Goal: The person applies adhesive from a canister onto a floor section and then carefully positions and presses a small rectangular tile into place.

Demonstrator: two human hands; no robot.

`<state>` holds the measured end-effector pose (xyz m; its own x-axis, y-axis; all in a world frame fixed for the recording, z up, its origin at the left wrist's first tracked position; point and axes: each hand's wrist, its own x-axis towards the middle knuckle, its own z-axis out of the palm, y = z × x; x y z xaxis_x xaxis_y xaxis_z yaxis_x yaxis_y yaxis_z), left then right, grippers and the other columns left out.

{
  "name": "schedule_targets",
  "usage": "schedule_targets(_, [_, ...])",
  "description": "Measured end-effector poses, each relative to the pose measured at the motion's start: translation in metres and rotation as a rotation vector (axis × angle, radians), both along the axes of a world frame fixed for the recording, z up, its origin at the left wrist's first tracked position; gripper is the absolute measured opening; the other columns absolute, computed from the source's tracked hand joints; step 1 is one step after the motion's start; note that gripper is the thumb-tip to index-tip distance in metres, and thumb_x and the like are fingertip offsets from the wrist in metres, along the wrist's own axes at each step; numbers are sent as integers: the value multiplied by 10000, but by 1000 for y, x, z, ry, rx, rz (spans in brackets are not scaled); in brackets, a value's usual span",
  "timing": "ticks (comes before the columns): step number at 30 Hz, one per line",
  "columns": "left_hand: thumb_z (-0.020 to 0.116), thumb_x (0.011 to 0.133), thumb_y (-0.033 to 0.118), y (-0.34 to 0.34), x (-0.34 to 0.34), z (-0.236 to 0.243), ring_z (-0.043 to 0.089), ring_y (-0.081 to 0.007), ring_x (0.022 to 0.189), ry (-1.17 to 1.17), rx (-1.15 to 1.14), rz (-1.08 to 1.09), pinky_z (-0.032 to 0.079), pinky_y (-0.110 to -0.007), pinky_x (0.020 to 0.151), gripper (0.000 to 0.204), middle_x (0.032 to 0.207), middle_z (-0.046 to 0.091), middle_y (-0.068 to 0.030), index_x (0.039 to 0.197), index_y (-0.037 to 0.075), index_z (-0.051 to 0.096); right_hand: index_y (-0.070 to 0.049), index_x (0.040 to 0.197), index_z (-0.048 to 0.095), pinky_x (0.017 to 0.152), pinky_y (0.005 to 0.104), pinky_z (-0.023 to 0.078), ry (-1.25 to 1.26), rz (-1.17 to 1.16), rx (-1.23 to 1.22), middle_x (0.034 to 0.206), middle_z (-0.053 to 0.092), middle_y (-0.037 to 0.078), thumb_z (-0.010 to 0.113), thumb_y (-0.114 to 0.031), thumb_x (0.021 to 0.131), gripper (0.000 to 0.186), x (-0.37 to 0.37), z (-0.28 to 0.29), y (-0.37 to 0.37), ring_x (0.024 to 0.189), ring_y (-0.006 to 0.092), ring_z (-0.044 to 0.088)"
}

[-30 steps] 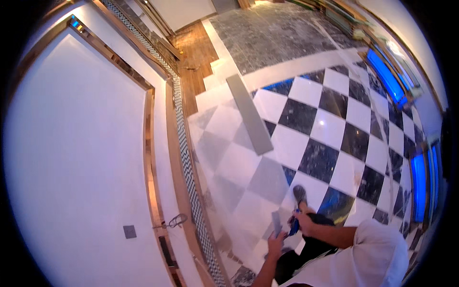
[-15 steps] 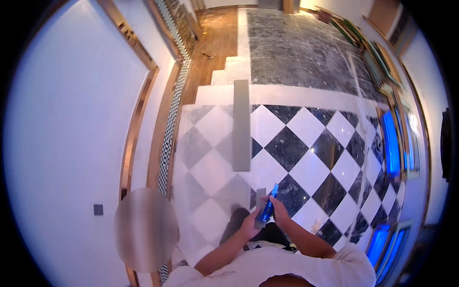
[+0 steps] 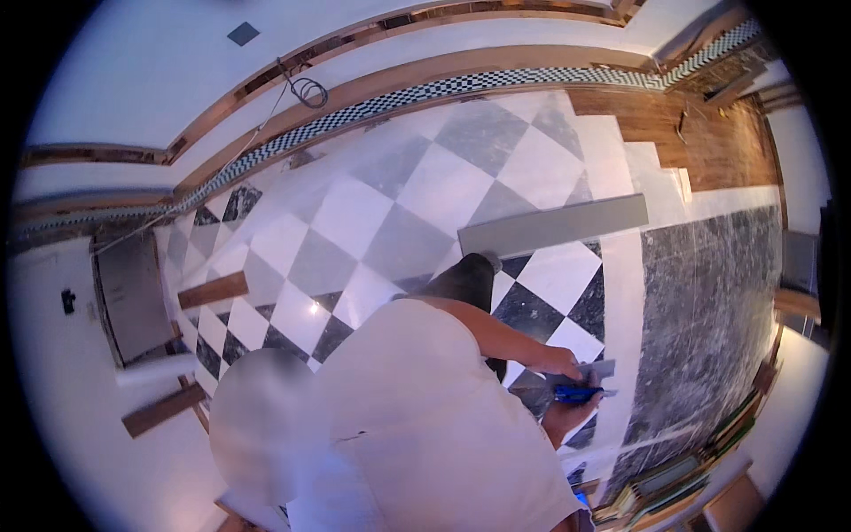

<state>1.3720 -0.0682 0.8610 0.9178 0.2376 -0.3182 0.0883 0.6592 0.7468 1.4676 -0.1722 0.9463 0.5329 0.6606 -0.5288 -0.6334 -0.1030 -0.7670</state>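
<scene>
My left hand [image 3: 557,361] is closed on a flat, short grey strip [image 3: 598,369] that juts out to the right past its fingers. Just below it, my right hand [image 3: 567,413] grips a blue utility knife [image 3: 576,393], whose narrow pale tip points right. The two hands are close together above the black and white checkered floor [image 3: 532,301]. A long grey plank [image 3: 554,223] lies on the tiles beyond my left arm, near my dark shoe.
Small-checked border [image 3: 425,86] runs along the wooden wall base. A coiled cable [image 3: 308,92] hangs there. Brown boards [image 3: 213,289] lie at left. A wood-floored patch [image 3: 709,146] and a dark marble area [image 3: 700,293] spread right. Framed panels [image 3: 665,479] lean at lower right.
The whole view has swung round, so the wall border now crosses the top and my hands appear further right. Both hands still hold the strip and the knife.
</scene>
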Motion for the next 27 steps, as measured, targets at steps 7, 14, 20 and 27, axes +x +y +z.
schedule_targets(7, [673, 949, 256, 103, 188, 11, 665, -319, 1072, 15, 198, 104, 546, -475, 866, 505, 1188, 672, -186, 1362, 1, 533, -51, 1403, 556, 1076, 525, 454, 58, 77, -59, 1416, 560, 176, 433, -569, 1045, 642, 208, 3, 99, 1287, 331, 554])
schedule_targets(14, [656, 972, 317, 229, 398, 24, 671, -301, 1043, 64, 434, 176, 540, -463, 830, 558, 1171, 654, -255, 1412, 41, 453, -26, 1283, 638, 929, 448, 522, -7, 228, 46, 1207, 668, 127, 469, -512, 1061, 561, 449, -9, 214, 1096, 261, 642])
schedule_targets(20, [650, 999, 232, 288, 507, 47, 622, -224, 1160, 80, 212, 353, 493, -376, 978, 614, 1326, 608, -175, 1508, 9, 387, 4, 1129, 680, 887, 439, 564, 102, 376, 6, 1062, 694, 120, 530, -428, 1068, 462, 584, 22, 310, 973, 256, 686])
schedule_targets(27, [536, 1056, 175, 396, 610, 52, 715, -224, 827, 322, -59, 372, 597, -350, 695, 270, 1062, 720, -187, 1256, 0, 492, 92, 1166, 629, 891, 460, 600, 93, 448, -110, 1043, 718, 198, 641, -408, 1026, 520, 772, -20, 419, 987, 321, 733])
